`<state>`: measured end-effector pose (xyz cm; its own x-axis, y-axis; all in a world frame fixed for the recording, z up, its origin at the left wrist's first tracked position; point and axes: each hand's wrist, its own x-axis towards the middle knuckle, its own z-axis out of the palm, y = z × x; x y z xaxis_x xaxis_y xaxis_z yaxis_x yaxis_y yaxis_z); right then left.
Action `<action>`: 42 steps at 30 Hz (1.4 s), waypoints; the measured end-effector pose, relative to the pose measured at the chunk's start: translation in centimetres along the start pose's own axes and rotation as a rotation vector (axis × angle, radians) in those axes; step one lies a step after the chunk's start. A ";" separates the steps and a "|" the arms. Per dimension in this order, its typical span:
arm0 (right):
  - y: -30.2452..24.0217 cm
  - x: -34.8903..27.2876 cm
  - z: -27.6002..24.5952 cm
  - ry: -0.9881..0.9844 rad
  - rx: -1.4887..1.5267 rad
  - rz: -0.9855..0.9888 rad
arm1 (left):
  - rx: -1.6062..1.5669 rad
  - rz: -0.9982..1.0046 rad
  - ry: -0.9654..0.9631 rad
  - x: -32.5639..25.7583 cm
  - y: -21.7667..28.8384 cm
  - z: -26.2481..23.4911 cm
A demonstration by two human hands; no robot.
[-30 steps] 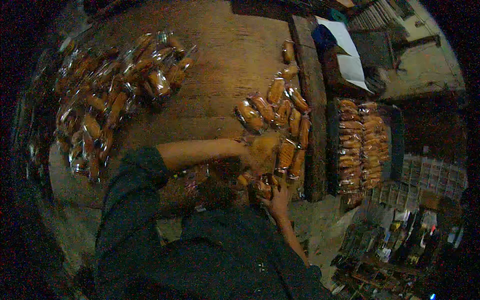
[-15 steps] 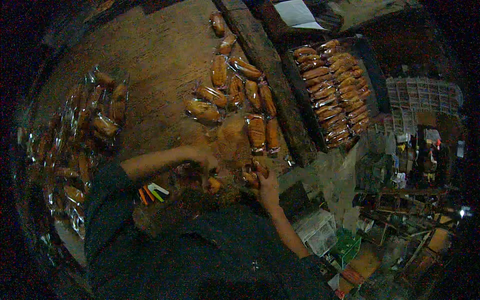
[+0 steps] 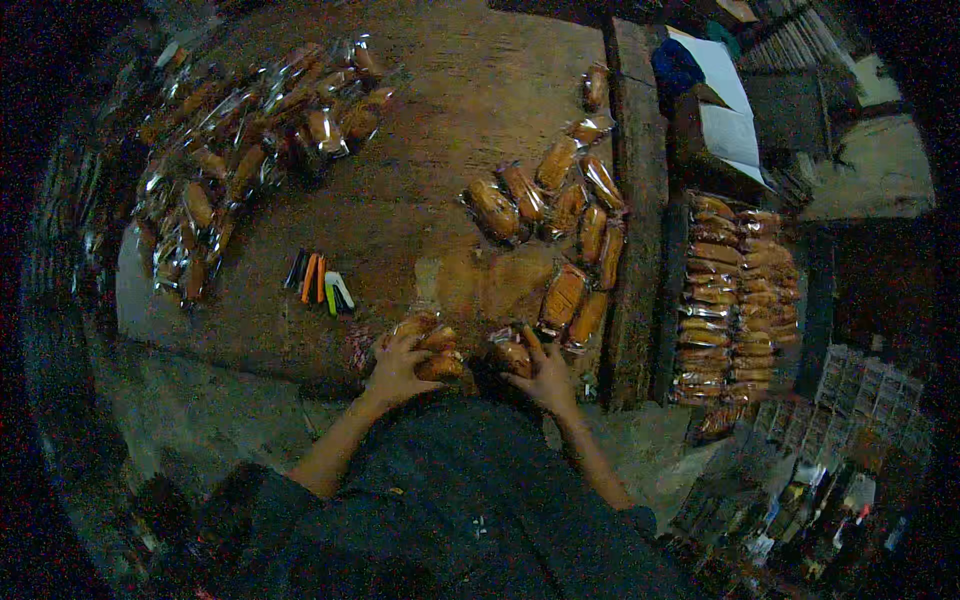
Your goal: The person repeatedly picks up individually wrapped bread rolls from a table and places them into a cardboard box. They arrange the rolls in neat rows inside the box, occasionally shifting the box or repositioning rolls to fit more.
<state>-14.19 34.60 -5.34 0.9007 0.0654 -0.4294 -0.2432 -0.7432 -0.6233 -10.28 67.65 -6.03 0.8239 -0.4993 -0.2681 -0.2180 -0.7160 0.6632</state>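
"Grip?"
"Our left hand (image 3: pixel 398 374) cups bread (image 3: pixel 440 342); our right hand (image 3: pixel 549 380) pinches a bun (image 3: pixel 511 357), both at the worktop's (image 3: pixel 440 130) near edge."
"Pressure?"
"Light, we'd say; either could dent if squeezed hard."

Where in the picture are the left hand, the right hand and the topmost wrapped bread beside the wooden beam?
Left hand (image 3: pixel 397 370): head view, back of the hand.
Right hand (image 3: pixel 550 380): head view, back of the hand.
Topmost wrapped bread (image 3: pixel 595 88): head view, middle.
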 end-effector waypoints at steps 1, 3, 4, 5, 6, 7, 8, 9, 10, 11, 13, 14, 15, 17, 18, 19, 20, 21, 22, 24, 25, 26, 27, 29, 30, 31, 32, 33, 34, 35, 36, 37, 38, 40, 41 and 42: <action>0.4 0.5 -1.0 0.045 0.037 -0.007 | 0.165 0.002 -0.048 -0.5 0.5 0.3; 1.4 2.1 -2.9 0.117 0.077 0.057 | 0.143 0.020 -0.023 -0.6 1.1 0.4; 2.0 3.0 -3.7 0.149 0.232 0.070 | 0.162 -0.028 -0.075 -0.6 1.4 0.3; 2.7 3.8 -4.7 0.147 0.345 0.153 | 0.020 -0.098 -0.101 -0.4 1.6 0.1; 3.5 4.7 -5.4 0.163 0.484 0.169 | 0.028 -0.113 -0.132 -0.3 1.9 0.0; 4.0 5.6 -5.6 0.180 0.441 0.226 | 0.098 -0.120 -0.208 -0.1 2.1 -0.2; 4.3 6.7 -5.5 0.209 0.424 0.224 | 0.184 -0.104 -0.266 0.0 2.3 -0.3; 4.6 7.4 -5.5 0.225 0.354 0.278 | 0.164 -0.098 -0.263 0.1 2.5 -0.4; 4.8 8.1 -5.4 0.224 0.433 0.240 | 0.166 -0.066 -0.241 0.2 2.7 -0.4; 4.7 8.6 -5.2 0.209 0.458 0.264 | 0.202 -0.043 -0.230 0.3 3.0 -0.4; 4.1 8.8 -4.9 0.172 0.525 0.358 | 0.226 -0.002 -0.118 0.3 3.3 -0.1; 3.4 8.8 -4.8 0.149 0.565 0.433 | 0.246 -0.008 -0.126 0.4 3.4 0.1; 2.8 8.5 -5.2 0.117 0.643 0.472 | 0.221 0.020 -0.072 0.6 3.3 0.3; 1.1 7.3 -6.6 0.045 0.837 0.520 | 0.150 0.047 -0.076 1.0 2.9 0.6; 0.1 6.5 -7.5 -0.045 0.983 0.456 | 0.113 0.078 -0.066 1.3 2.5 0.7; -0.7 6.7 -8.8 -0.065 0.789 0.391 | 0.069 0.119 -0.050 1.6 2.0 0.7; -1.4 7.3 -10.7 -0.139 0.624 0.260 | 0.064 0.099 -0.089 2.0 1.6 0.7; -1.8 7.9 -12.6 -0.219 0.454 0.145 | 0.062 0.111 -0.086 2.1 1.4 0.8; -2.2 8.5 -14.2 -0.312 0.266 0.105 | 0.099 0.061 -0.139 1.9 1.3 0.9; -2.9 11.1 -16.1 -0.466 -0.018 -0.060 | 0.086 0.058 -0.115 1.9 1.5 1.0; -3.1 12.8 -16.8 -0.539 0.009 -0.241 | 0.039 0.105 -0.037 1.8 1.7 0.9; -3.2 14.4 -17.1 -0.591 0.029 -0.483 | -0.001 0.152 0.041 1.8 1.9 0.8; -3.4 15.9 -16.1 -0.698 -0.009 -0.319 | 0.027 0.102 -0.008 1.7 2.1 0.6; -4.2 18.6 -13.1 -0.852 -0.072 -0.158 | 0.092 0.012 -0.106 2.0 2.1 0.1; -4.3 18.9 -12.4 -0.840 -0.177 -0.137 | 0.113 -0.037 -0.205 2.3 1.9 -0.2; -4.5 19.1 -11.6 -0.802 -0.363 -0.261 | 0.129 -0.088 -0.301 2.6 1.5 -0.4; -4.6 18.5 -10.9 -0.754 -0.295 -0.309 | 0.139 -0.142 -0.396 2.7 1.1 -0.6; -4.8 17.4 -10.2 -0.700 -0.275 -0.313 | 0.014 -0.139 -0.337 2.9 0.6 -0.6; -5.0 16.5 -9.6 -0.647 -0.251 -0.310 | -0.113 -0.133 -0.282 3.0 0.2 -0.6; -5.3 15.5 -9.2 -0.577 -0.337 -0.372 | -0.226 -0.137 -0.237 2.9 -0.1 -0.4; -5.6 14.6 -8.7 -0.519 -0.422 -0.385 | -0.222 -0.083 -0.156 2.9 -0.3 -0.3; -5.8 13.0 -8.2 -0.411 -0.502 -0.408 | -0.201 -0.030 -0.086 2.9 -0.5 -0.1; -6.1 11.7 -7.5 -0.271 -0.569 -0.457 | -0.137 -0.057 -0.184 2.9 -0.7 -0.1; -6.5 9.8 -6.0 -0.286 -0.554 -0.313 | -0.136 -0.097 -0.177 3.1 -0.9 -0.2; -6.7 8.6 -5.1 -0.211 -0.597 -0.329 | -0.168 -0.053 -0.156 3.1 -1.0 -0.5; -6.8 7.5 -4.5 -0.195 -0.675 -0.289 | -0.161 -0.052 -0.180 3.4 -0.9 -0.7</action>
<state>-4.13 37.15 -1.39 0.8000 0.3895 -0.4563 0.3225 -0.9206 -0.2203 -6.90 66.91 -7.00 0.7222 -0.5529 -0.4155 -0.0797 -0.6633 0.7441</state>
